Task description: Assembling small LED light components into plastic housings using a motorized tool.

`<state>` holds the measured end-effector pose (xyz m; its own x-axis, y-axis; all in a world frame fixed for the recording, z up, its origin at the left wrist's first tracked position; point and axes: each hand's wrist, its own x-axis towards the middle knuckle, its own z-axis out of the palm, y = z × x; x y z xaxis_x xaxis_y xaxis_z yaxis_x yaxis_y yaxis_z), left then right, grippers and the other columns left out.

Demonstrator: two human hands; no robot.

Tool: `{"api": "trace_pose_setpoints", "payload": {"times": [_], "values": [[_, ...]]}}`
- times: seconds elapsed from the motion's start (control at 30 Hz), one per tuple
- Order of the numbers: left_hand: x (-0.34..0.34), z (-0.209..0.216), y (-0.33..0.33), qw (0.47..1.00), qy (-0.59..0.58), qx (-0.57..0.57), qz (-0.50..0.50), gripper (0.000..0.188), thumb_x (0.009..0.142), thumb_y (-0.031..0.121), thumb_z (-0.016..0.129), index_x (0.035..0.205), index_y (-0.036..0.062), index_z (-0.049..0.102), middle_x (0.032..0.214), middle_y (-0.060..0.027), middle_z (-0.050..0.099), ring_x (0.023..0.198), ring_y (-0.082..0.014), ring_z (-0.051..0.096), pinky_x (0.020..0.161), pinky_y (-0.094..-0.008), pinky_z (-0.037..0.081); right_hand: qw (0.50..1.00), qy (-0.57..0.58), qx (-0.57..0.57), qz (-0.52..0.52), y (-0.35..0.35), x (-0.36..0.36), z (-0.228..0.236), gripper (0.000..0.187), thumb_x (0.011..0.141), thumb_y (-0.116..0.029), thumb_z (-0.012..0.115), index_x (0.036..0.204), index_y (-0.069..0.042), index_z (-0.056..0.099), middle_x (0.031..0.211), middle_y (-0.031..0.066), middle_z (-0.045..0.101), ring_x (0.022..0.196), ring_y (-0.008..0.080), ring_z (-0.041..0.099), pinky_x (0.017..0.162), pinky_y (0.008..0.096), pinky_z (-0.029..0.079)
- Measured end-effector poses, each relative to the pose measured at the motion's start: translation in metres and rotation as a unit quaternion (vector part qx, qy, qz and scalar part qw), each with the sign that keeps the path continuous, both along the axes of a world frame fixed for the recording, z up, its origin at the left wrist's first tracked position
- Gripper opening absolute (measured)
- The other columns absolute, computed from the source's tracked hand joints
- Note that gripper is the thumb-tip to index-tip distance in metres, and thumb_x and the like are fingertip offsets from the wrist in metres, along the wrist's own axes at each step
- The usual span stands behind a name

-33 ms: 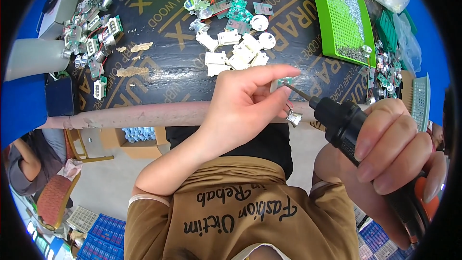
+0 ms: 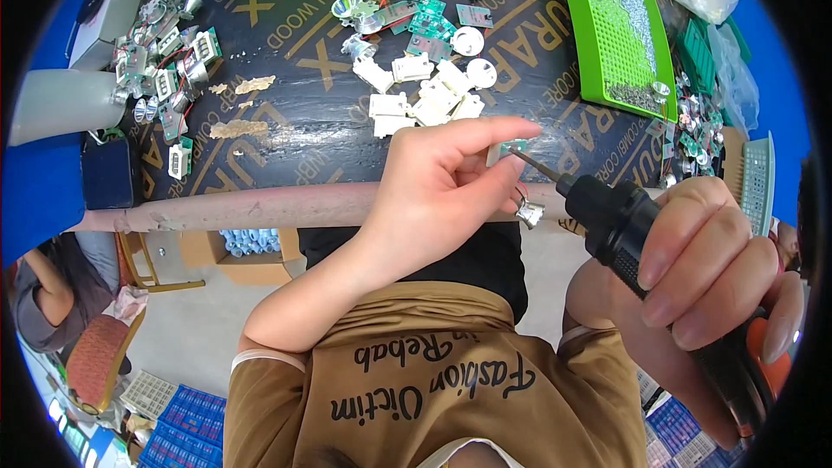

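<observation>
My left hand [image 2: 455,173] is closed at the table's near edge, pinching a small green circuit board [image 2: 511,147] seated in a white housing mostly hidden by the fingers. A small silvery reflector lamp [image 2: 529,213] hangs below the fingertips on a red wire. My right hand [image 2: 706,269] is wrapped round a black electric screwdriver [image 2: 611,217] with an orange part near its rear. The thin bit points left, and its tip meets the board beside my left thumb. Just beyond my left hand lie several white plastic housings [image 2: 433,95].
Loose circuit boards [image 2: 429,26] and reflectors [image 2: 468,41] lie at the back middle. A green perforated tray [image 2: 598,43] of small screws stands at the right. Wired assemblies [image 2: 165,78] heap at the left, beside a white container [image 2: 65,108]. A padded roll [image 2: 234,208] lines the front edge.
</observation>
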<state>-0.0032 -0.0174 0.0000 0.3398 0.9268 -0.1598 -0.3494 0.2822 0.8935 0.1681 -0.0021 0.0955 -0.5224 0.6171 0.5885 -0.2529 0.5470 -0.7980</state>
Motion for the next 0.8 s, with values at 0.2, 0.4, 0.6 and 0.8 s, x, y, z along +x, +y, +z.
{"api": "trace_pose_setpoints", "payload": {"times": [0.2,0.4,0.6,0.8], "values": [[0.002,-0.001,0.0,0.999,0.03,0.013,0.003,0.03,0.083,-0.005,0.05,0.112,0.0001,0.055,0.089,-0.0092,0.062,0.065,-0.0059,0.056,0.059,-0.018,0.048,0.999,0.02,0.0,-0.041,0.007,-0.011,-0.006,0.061,0.063,-0.064,0.063,0.095,-0.014,0.05,0.066,-0.0022,0.051,0.052,0.01,0.05,0.05,0.0228,0.041],[0.003,-0.007,-0.004,0.996,0.071,0.043,0.033,0.028,0.083,-0.005,0.049,0.11,-0.0004,0.056,0.086,-0.0069,0.062,0.066,-0.0041,0.055,0.058,-0.0174,0.046,0.998,0.046,0.016,-0.051,0.007,0.01,-0.006,0.059,0.064,-0.063,0.064,0.094,-0.014,0.05,0.065,-0.0024,0.05,0.052,0.0094,0.049,0.049,0.0223,0.04],[0.006,-0.009,-0.005,0.991,0.117,0.057,0.031,0.027,0.083,-0.006,0.048,0.108,0.0003,0.057,0.085,-0.005,0.062,0.069,-0.0039,0.055,0.058,-0.0175,0.047,0.995,0.071,0.029,-0.067,0.016,-0.014,-0.014,0.058,0.064,-0.061,0.065,0.094,-0.014,0.05,0.065,-0.0027,0.049,0.051,0.0089,0.048,0.048,0.0219,0.039],[0.005,-0.011,-0.006,0.991,0.115,0.067,0.03,0.027,0.084,-0.008,0.046,0.107,0.0007,0.058,0.084,-0.0026,0.061,0.07,-0.003,0.054,0.058,-0.0168,0.045,0.99,0.103,0.047,-0.078,0.021,-0.02,-0.02,0.057,0.064,-0.06,0.066,0.094,-0.014,0.05,0.064,-0.0029,0.048,0.051,0.0083,0.047,0.048,0.0215,0.037]]}}
